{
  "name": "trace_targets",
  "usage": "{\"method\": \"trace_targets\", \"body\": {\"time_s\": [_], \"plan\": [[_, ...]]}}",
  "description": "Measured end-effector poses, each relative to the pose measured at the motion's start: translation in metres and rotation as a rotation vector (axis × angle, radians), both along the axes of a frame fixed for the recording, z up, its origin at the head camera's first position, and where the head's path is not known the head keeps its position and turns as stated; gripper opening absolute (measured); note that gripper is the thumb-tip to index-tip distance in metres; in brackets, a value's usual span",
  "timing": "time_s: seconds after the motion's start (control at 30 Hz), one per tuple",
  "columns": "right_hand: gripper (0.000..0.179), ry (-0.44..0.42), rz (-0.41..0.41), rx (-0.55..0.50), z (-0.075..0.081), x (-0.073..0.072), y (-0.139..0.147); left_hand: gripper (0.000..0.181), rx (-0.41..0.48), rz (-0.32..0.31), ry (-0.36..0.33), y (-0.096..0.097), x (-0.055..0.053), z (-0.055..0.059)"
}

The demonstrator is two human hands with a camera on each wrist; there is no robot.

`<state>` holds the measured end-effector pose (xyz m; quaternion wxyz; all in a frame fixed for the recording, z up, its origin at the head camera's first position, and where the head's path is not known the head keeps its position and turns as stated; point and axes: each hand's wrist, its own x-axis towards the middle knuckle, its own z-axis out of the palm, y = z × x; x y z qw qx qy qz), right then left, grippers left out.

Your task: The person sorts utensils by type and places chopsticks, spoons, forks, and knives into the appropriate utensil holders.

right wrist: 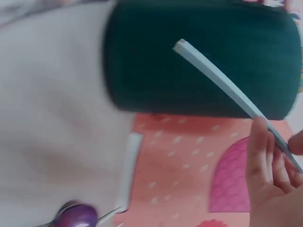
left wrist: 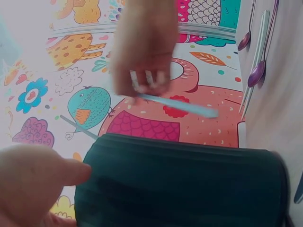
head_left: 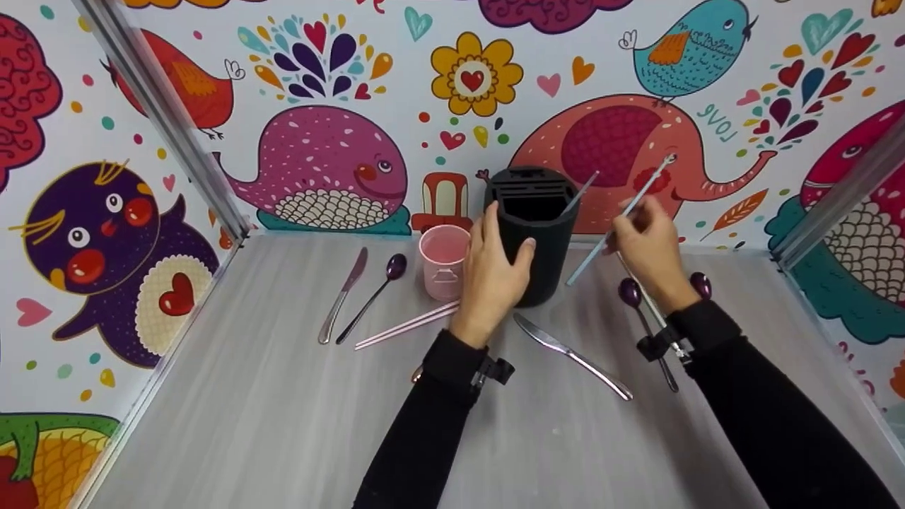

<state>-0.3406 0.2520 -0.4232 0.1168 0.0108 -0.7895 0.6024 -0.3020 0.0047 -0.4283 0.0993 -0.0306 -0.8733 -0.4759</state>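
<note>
My left hand (head_left: 491, 276) grips the left side of a tall black utensil holder (head_left: 551, 247), thumb across its front. The holder stands upright with a slotted rim and a dark opening. A thin pale stick (head_left: 585, 187) leans out of its right side. Just right of the holder, my right hand (head_left: 650, 247) pinches a light blue chopstick (head_left: 590, 263) near its middle. That chopstick slants, its lower end near the holder's side. In the right wrist view, its squared end (right wrist: 182, 47) overlaps the dark holder wall.
A pink cup (head_left: 444, 272) stands by my left hand, with pink chopsticks (head_left: 406, 326) before it. Left of these lie a knife (head_left: 344, 293) and a purple spoon (head_left: 396, 266). Another knife (head_left: 573, 357) lies in front; purple-bowled spoons (head_left: 629, 292) and pale chopsticks (left wrist: 259, 52) lie at right.
</note>
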Motion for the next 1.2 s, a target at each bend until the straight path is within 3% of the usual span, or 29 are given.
{"method": "trace_targets", "body": {"time_s": [0.27, 0.43, 0.6, 0.83, 1.07, 1.2], "plan": [[0.007, 0.171, 0.002, -0.344, 0.034, 0.009, -0.008, 0.083, 0.005, 0.003, -0.011, 0.001, 0.0, 0.001], [0.01, 0.293, 0.013, -0.404, 0.048, 0.014, -0.015, 0.083, 0.006, 0.001, -0.008, 0.001, -0.001, 0.0], [0.011, 0.361, 0.016, -0.436, 0.058, 0.014, -0.019, 0.082, 0.006, 0.002, 0.006, 0.001, 0.0, 0.0], [0.016, 0.41, 0.029, -0.337, 0.059, 0.012, -0.023, 0.082, -0.002, 0.014, -0.012, 0.001, 0.0, 0.001], [0.019, 0.419, 0.019, -0.112, 0.058, 0.014, -0.027, 0.083, -0.017, 0.018, 0.0, 0.001, -0.001, 0.0], [0.019, 0.4, 0.013, -0.035, 0.053, 0.015, -0.029, 0.087, -0.006, 0.017, -0.018, 0.002, -0.002, -0.002]]}}
